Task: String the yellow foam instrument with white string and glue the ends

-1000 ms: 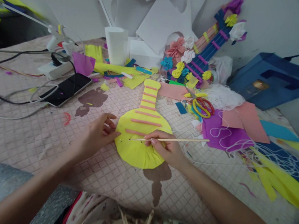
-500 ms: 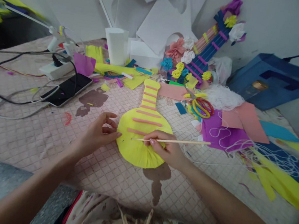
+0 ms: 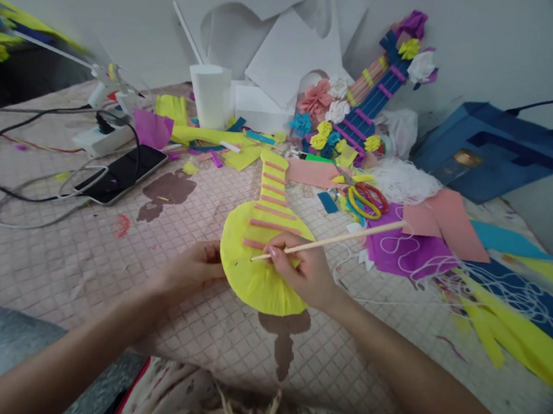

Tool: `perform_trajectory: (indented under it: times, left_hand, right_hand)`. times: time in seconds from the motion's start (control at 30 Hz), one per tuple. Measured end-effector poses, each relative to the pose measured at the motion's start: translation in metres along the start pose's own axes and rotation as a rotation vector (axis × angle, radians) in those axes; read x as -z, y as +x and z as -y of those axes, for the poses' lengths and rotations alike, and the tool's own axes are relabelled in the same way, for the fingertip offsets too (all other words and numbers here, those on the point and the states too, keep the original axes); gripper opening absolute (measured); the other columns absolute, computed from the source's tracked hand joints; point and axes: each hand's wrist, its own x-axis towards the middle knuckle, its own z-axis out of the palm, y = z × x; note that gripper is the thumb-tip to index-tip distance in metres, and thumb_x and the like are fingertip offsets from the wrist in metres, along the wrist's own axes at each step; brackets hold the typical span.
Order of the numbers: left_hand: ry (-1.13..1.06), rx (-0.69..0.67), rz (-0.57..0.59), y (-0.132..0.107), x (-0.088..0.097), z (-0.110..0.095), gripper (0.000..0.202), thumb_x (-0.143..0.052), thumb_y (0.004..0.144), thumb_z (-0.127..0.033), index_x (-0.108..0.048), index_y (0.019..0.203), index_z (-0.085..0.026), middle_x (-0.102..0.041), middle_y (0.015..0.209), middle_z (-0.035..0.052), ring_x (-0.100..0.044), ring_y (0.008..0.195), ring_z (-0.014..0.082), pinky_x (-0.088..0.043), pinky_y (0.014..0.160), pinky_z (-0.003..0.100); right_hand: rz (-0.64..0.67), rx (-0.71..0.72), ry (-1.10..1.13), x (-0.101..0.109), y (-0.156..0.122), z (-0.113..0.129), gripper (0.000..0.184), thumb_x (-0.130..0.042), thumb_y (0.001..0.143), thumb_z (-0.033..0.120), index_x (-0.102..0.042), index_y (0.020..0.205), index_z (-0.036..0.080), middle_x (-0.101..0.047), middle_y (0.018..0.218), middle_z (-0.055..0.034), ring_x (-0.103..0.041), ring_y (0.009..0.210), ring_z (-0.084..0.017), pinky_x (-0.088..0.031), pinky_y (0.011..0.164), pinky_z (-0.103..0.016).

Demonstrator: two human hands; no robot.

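A yellow paper-covered toy guitar [image 3: 242,280] with a round body and pink strips across its neck lies in front of me. My right hand [image 3: 301,270] pinches a thin wooden skewer [image 3: 348,236], whose tip touches the round body near a small dark mark. The skewer's other end slants up to the right. My left hand [image 3: 196,266] grips the body's left edge, with its fingers partly hidden beneath the edge.
Scissors [image 3: 365,201], white string [image 3: 405,179] and coloured paper lie to the right, near a blue bag [image 3: 505,154]. A decorated blue guitar [image 3: 373,111] leans at the back beside a white cup [image 3: 209,95]. A phone [image 3: 122,174] and cables lie left.
The skewer's rear end has risen, making it steeper, while its tip stays on the guitar body. My left fingers have gone from resting beside the edge to under it.
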Motion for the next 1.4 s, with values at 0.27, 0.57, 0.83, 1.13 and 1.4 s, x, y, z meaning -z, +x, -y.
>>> perform_trajectory:
  times: [0.27, 0.57, 0.83, 1.13, 1.4]
  left_hand:
    - [0.112, -0.063, -0.070, 0.007, -0.006, 0.007, 0.023, -0.070, 0.068, -0.027, -0.073, 0.091, -0.022, -0.074, 0.097, 0.0033, -0.067, 0.096, 0.0283, -0.051, 0.090, 0.043]
    - [0.047, -0.063, -0.139, 0.008, -0.012, 0.012, 0.027, -0.067, 0.071, -0.026, -0.069, 0.097, -0.020, -0.071, 0.105, 0.0051, -0.064, 0.102, 0.0288, -0.052, 0.090, 0.044]
    - [-0.217, -0.012, -0.133, 0.008, -0.017, 0.013, 0.032, -0.064, 0.075, -0.023, -0.065, 0.106, -0.016, -0.065, 0.119, 0.0108, -0.060, 0.111, 0.0263, -0.049, 0.096, 0.039]
    - [0.059, -0.107, -0.105, 0.008, -0.012, 0.013, 0.027, -0.072, 0.070, -0.026, -0.071, 0.095, -0.016, -0.072, 0.103, 0.0070, -0.067, 0.096, 0.0268, -0.050, 0.092, 0.042]
    - [-0.060, -0.126, -0.203, 0.015, -0.016, 0.016, 0.024, -0.069, 0.071, -0.019, -0.071, 0.094, -0.019, -0.073, 0.098, 0.0033, -0.068, 0.090, 0.0217, -0.053, 0.086, 0.035]
  right_hand:
    - [-0.098, -0.033, 0.064, -0.005, -0.002, -0.007, 0.023, -0.043, 0.092, 0.033, -0.054, 0.077, 0.019, -0.053, 0.070, -0.0013, -0.066, 0.081, -0.016, -0.047, 0.059, -0.022]
    - [-0.283, -0.048, 0.221, -0.005, -0.002, -0.012, 0.025, -0.045, 0.092, 0.037, -0.056, 0.079, 0.018, -0.057, 0.066, 0.0001, -0.056, 0.061, -0.010, -0.048, 0.061, -0.024]
    - [-0.421, 0.021, 0.106, 0.010, -0.002, -0.014, 0.024, -0.040, 0.095, 0.037, -0.057, 0.099, 0.022, -0.061, 0.074, -0.0009, -0.060, 0.071, -0.012, -0.051, 0.068, -0.027]
    - [-0.073, 0.238, -0.316, 0.011, -0.012, -0.003, 0.020, -0.055, 0.084, 0.014, -0.058, 0.102, 0.024, -0.058, 0.118, -0.0068, -0.050, 0.117, -0.021, -0.040, 0.099, -0.042]
    - [-0.082, 0.267, -0.465, 0.006, -0.005, -0.008, 0.011, -0.048, 0.088, 0.013, -0.055, 0.087, 0.021, -0.058, 0.111, -0.0094, -0.047, 0.122, -0.021, -0.042, 0.097, -0.041]
